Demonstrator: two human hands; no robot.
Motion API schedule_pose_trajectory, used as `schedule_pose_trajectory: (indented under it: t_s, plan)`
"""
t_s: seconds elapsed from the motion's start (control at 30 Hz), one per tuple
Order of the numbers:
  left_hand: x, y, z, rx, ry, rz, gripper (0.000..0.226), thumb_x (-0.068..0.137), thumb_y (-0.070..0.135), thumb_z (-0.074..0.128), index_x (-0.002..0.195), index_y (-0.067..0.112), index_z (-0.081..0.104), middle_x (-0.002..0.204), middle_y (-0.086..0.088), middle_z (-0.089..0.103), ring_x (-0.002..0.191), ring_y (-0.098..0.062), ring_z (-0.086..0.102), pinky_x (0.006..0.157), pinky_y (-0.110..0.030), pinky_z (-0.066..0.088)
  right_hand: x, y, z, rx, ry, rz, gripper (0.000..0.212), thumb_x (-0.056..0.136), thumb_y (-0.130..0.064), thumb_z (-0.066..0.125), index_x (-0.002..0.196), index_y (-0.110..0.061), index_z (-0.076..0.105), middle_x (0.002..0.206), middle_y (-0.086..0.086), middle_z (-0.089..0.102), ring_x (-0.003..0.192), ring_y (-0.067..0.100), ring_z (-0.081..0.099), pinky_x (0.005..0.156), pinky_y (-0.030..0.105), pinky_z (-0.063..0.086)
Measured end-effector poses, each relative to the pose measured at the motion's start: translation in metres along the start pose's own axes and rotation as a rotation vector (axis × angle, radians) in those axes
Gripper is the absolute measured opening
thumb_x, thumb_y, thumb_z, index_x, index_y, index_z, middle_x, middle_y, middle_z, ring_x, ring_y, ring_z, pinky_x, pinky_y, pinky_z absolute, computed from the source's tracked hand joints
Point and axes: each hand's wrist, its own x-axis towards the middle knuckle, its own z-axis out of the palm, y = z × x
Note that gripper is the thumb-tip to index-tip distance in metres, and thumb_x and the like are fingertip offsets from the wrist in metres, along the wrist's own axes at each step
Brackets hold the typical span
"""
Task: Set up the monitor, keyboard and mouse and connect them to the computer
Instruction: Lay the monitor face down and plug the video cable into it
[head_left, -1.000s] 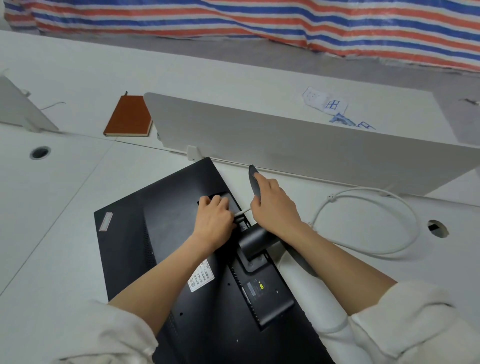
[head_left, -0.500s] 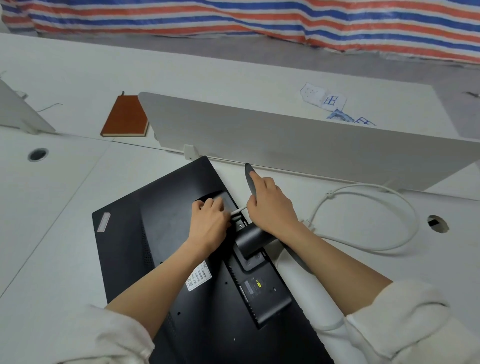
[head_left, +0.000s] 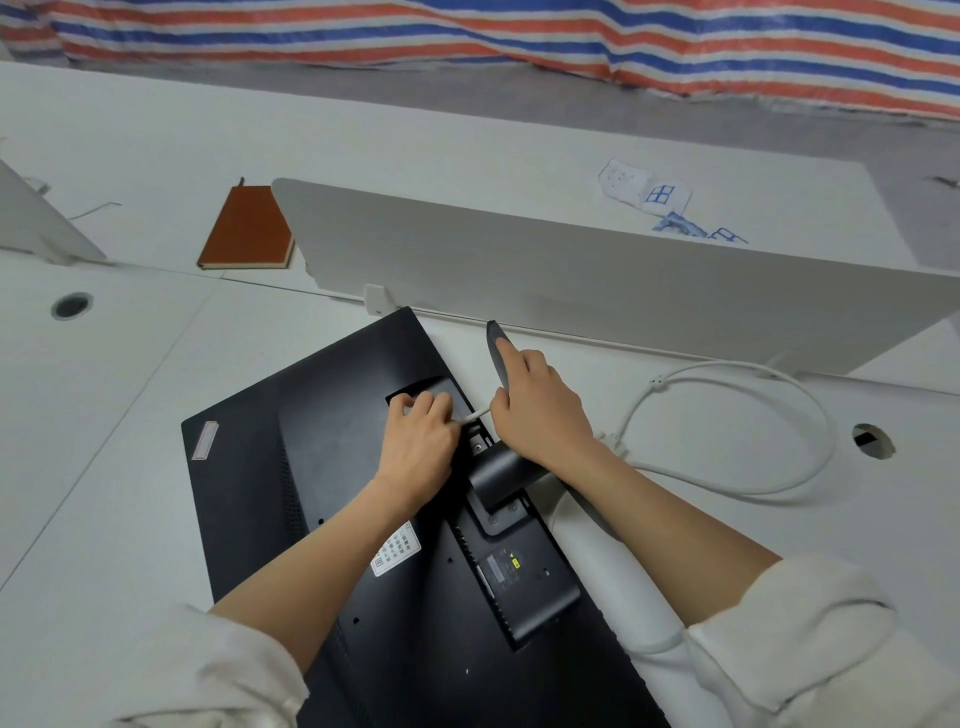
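Observation:
A black monitor (head_left: 311, 467) lies face down on the white desk (head_left: 104, 467), its back toward me. Its dark stand arm (head_left: 501, 473) joins the back at the middle, and the flat base (head_left: 496, 353) sticks up edge-on. My right hand (head_left: 545, 410) grips the base. My left hand (head_left: 421, 441) is curled at the port recess on the monitor's back, holding the end of a white cable (head_left: 478, 414) that shows between the two hands. A white cable (head_left: 753, 415) loops over the desk at the right.
A grey divider panel (head_left: 571, 280) stands along the desk's far edge. Beyond it lie a brown notebook (head_left: 249, 228) and a blue-printed paper (head_left: 649, 192). Cable holes sit at the left (head_left: 71, 305) and right (head_left: 872, 440). A striped tarp (head_left: 519, 36) covers the background.
Both hands stay at the monitor's back with only slight shifts; the view has drifted a little.

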Motion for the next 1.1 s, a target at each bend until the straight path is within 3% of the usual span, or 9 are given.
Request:
schedule_pose_trajectory:
  t_s: [0.13,0.23,0.33,0.43,0.5,0.73,0.87,1.0,1.1]
  plan:
    - [0.005,-0.005,-0.004,-0.125,-0.079,-0.096,0.017,0.066,0.035,0.078,0.070,0.019,0.074,0.080,-0.002,0.054,0.083,-0.026,0.051,0.081,-0.037,0.023,0.000,0.000,0.001,-0.017,0.003,-0.004,0.061,0.092,-0.018,0.038,0.148,-0.017,0.014,0.133,0.011,0.038,0.108,0.030,0.046,0.079,0.038,0.041]
    - [0.004,-0.006,-0.001,-0.186,-0.100,-0.214,0.019,0.077,0.040,0.069,0.087,0.025,0.075,0.093,0.000,0.051,0.099,-0.023,0.045,0.085,-0.035,0.016,-0.001,0.000,0.000,-0.022,-0.001,-0.013,0.061,0.092,-0.017,0.039,0.148,-0.017,0.014,0.133,0.012,0.038,0.107,0.031,0.047,0.079,0.039,0.041]
    - [0.000,-0.001,0.000,-0.204,-0.046,-0.254,0.011,0.072,0.031,0.076,0.076,0.021,0.075,0.084,0.000,0.050,0.090,-0.025,0.049,0.083,-0.036,0.018,-0.002,0.000,0.001,-0.047,-0.006,-0.025,0.062,0.092,-0.017,0.039,0.148,-0.016,0.013,0.134,0.012,0.037,0.108,0.032,0.047,0.078,0.037,0.040]
    - [-0.004,0.000,0.006,-0.101,0.028,-0.198,0.021,0.055,0.024,0.087,0.055,0.016,0.068,0.070,-0.001,0.050,0.071,-0.026,0.050,0.078,-0.036,0.022,-0.001,0.000,0.003,-0.089,-0.003,-0.029,0.064,0.092,-0.018,0.039,0.149,-0.015,0.010,0.135,0.013,0.036,0.108,0.032,0.047,0.076,0.035,0.039]
    - [-0.008,0.001,0.009,-0.015,0.095,-0.141,0.022,0.055,0.019,0.085,0.053,0.014,0.064,0.071,-0.002,0.051,0.072,-0.024,0.046,0.078,-0.037,0.025,-0.001,-0.001,0.003,-0.089,-0.004,-0.025,0.064,0.092,-0.018,0.039,0.149,-0.015,0.011,0.135,0.013,0.036,0.108,0.032,0.047,0.076,0.035,0.039]
    - [-0.009,0.011,0.016,0.077,0.239,-0.007,0.017,0.051,-0.002,0.073,0.056,0.009,0.061,0.077,-0.005,0.058,0.081,-0.023,0.041,0.077,-0.038,0.028,-0.002,-0.002,0.001,-0.086,-0.003,-0.013,0.064,0.092,-0.018,0.039,0.149,-0.016,0.011,0.137,0.012,0.036,0.110,0.032,0.046,0.079,0.037,0.040]
    - [-0.009,0.012,0.021,0.082,0.277,-0.006,0.011,0.062,-0.002,0.061,0.057,0.008,0.062,0.081,-0.006,0.060,0.086,-0.023,0.040,0.076,-0.038,0.028,-0.003,-0.002,0.000,-0.080,-0.009,-0.012,0.064,0.092,-0.018,0.039,0.149,-0.016,0.011,0.138,0.012,0.035,0.112,0.032,0.046,0.080,0.037,0.040]
    - [-0.010,0.014,0.021,0.068,0.281,-0.032,0.031,0.071,0.002,0.035,0.058,0.007,0.062,0.078,-0.007,0.058,0.084,-0.023,0.039,0.076,-0.037,0.028,-0.003,-0.002,0.000,-0.079,-0.003,-0.016,0.064,0.091,-0.018,0.039,0.149,-0.016,0.011,0.137,0.012,0.035,0.110,0.032,0.046,0.079,0.036,0.039]
    - [-0.011,0.012,0.017,0.034,0.218,-0.043,0.008,0.063,0.003,0.063,0.059,0.009,0.064,0.081,-0.007,0.059,0.084,-0.023,0.042,0.076,-0.037,0.028,-0.003,-0.002,0.001,-0.084,-0.005,-0.014,0.064,0.092,-0.019,0.039,0.149,-0.015,0.011,0.138,0.012,0.035,0.110,0.032,0.046,0.076,0.035,0.037]
